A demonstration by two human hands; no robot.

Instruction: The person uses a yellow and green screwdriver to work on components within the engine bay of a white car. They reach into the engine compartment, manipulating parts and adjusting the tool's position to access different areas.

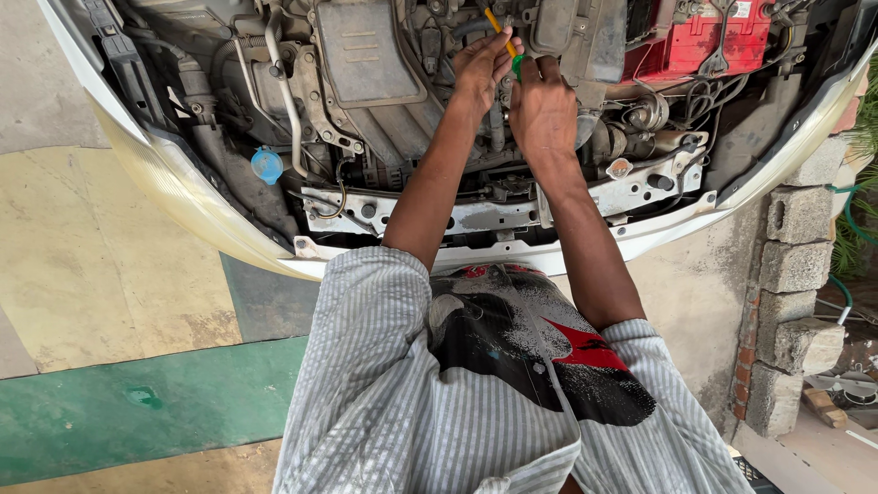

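I lean over the open engine bay (366,82) of a white car. My left hand (483,66) is closed around a screwdriver (502,33) with a yellow shaft and green handle, deep between engine parts. My right hand (541,110) sits right beside it, fingers curled by the green handle end; whether it grips the tool or an engine part is hidden. Both forearms reach down from my striped shirt sleeves.
A red battery (709,37) sits at the bay's right. A blue reservoir cap (267,166) is at the left. The white bumper edge (512,256) runs in front of me. A grey block wall (794,274) stands at the right, painted concrete floor (119,402) at the left.
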